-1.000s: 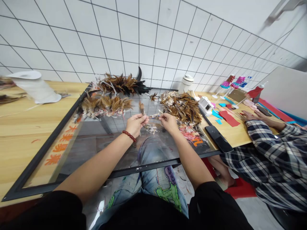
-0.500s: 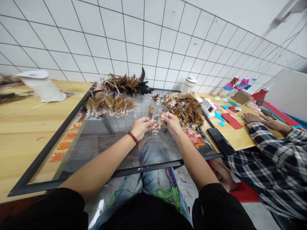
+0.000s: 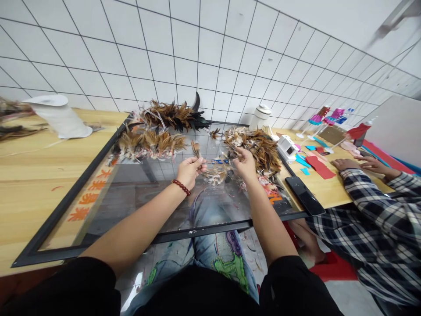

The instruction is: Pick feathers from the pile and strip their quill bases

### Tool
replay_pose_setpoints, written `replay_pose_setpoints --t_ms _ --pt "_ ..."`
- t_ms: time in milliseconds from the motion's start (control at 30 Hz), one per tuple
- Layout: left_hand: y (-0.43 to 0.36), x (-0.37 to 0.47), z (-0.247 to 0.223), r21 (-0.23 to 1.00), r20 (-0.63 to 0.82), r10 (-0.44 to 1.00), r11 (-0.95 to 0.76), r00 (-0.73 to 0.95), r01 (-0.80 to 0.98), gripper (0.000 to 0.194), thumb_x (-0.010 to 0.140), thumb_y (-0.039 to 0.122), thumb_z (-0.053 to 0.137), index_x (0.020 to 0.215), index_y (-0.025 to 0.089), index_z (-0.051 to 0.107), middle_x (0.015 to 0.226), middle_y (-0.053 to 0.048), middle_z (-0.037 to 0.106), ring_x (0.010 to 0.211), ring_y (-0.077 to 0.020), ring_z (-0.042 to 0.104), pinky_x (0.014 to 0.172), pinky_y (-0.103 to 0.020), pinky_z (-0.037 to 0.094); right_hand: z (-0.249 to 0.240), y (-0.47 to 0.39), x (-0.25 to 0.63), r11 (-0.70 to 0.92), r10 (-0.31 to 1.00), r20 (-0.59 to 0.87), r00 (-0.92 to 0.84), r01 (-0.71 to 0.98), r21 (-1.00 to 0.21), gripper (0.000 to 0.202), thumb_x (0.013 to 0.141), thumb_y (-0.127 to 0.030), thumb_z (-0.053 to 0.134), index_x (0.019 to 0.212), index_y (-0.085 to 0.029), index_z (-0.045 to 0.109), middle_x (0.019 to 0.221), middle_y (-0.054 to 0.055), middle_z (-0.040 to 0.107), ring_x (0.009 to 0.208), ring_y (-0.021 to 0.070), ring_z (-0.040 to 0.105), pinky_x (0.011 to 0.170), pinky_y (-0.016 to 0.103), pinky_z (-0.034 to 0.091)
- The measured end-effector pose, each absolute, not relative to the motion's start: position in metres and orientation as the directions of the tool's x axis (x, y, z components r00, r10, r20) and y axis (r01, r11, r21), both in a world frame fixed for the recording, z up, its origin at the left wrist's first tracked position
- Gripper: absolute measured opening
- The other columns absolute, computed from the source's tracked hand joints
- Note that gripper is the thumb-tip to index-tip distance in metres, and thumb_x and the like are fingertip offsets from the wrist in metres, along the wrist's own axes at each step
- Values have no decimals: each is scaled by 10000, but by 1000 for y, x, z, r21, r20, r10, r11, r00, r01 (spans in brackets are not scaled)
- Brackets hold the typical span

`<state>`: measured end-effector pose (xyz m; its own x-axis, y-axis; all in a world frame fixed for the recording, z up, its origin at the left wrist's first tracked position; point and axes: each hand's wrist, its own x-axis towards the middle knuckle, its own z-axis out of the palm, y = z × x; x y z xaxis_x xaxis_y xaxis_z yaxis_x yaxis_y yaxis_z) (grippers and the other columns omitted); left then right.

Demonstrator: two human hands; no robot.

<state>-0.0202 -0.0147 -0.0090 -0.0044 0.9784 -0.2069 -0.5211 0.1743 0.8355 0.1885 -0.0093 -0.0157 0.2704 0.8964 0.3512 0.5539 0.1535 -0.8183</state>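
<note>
My left hand (image 3: pixel 191 172), with a beaded bracelet on its wrist, pinches a small brown feather (image 3: pixel 195 148) that points up above the fingertips. My right hand (image 3: pixel 245 164) is at the near left side of a heap of brown feathers (image 3: pixel 263 149), thumb and forefinger apart; I see nothing held in it. Between the hands, on the glass panel (image 3: pixel 148 197), are a small blue item (image 3: pixel 221 161), whose kind I cannot make out, and a loose tuft of pale feathers (image 3: pixel 214 175).
Bunched brown feathers (image 3: pixel 151 142) and a darker feather strip (image 3: pixel 174 115) lie at the back left. A phone (image 3: pixel 304 195), a white device (image 3: pixel 287 148) and a lidded white container (image 3: pixel 261 116) stand to the right. Beyond, a co-worker's hands (image 3: pixel 345 164) rest near red cloth (image 3: pixel 320 166).
My right hand has moved right, away from my left hand, to the feather heap, and its fingers have parted. My left hand has shifted slightly left with the feather.
</note>
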Motion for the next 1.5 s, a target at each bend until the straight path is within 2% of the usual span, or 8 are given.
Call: replay_pose_setpoints --t_ms 167,300,500,633,1000,1167,1367,1500 --pt "-14 -20 -12 832 -194 981 161 -6 -531 184 720 111 717 685 123 536 697 -46 672 542 -94 614 538 -212 501 -5 -20 192 -51 774 487 404 807 -589 345 782 -241 538 1106 -247 659 1279 94 530 1197 290 408 984 487 310" --pt "-14 -19 -14 834 -187 982 147 -22 -531 162 730 100 699 689 116 544 681 -39 666 526 -92 612 525 -207 498 -10 -22 173 71 865 474 164 895 -440 214 855 -375 547 925 -264 717 1110 66 638 1137 274 406 948 470 269" --pt "-14 -18 -11 846 -181 982 132 -45 -516 117 761 86 655 691 105 563 666 -31 662 514 -82 606 515 -195 491 -26 -18 157 222 899 428 -95 940 -258 215 844 -282 593 1034 -323 684 1278 26 579 1205 259 361 931 434 242" --pt "-13 -19 -9 863 -176 983 131 -48 -488 110 762 86 647 682 103 573 656 -31 659 514 -89 610 519 -206 493 -30 -14 158 189 919 384 -86 952 -240 128 866 -301 564 888 -276 688 1221 38 614 1187 266 375 901 426 249" --pt "-10 -21 -13 941 -79 992 41 -100 -337 163 632 167 768 633 112 614 653 -35 667 650 -120 638 624 -224 512 -15 -29 152 304 763 627 -157 943 -134 142 917 -273 496 910 -236 633 1189 42 638 1175 222 447 944 397 214" --pt "-13 -21 -12 917 -102 994 85 -24 -389 137 683 166 726 647 108 606 732 -66 705 592 -106 631 570 -223 514 -15 -30 150 271 814 569 -115 942 -198 183 924 -249 454 941 -232 635 1159 58 650 1124 222 483 931 396 226" --pt "-14 -20 -14 926 -124 992 113 -6 -360 96 723 139 686 666 98 619 701 -64 692 557 -88 612 554 -208 506 -22 -28 152 202 900 427 -85 951 -235 361 869 -144 464 1173 -282 602 1258 56 602 1150 238 456 885 400 252" --pt "-15 -21 -13 925 -119 993 106 -12 -365 104 723 141 688 659 98 619 689 -58 685 544 -82 601 542 -203 496 -24 -27 151 227 905 411 -114 945 -237 254 893 -237 500 1079 -308 658 1222 42 615 1137 235 452 879 398 250"
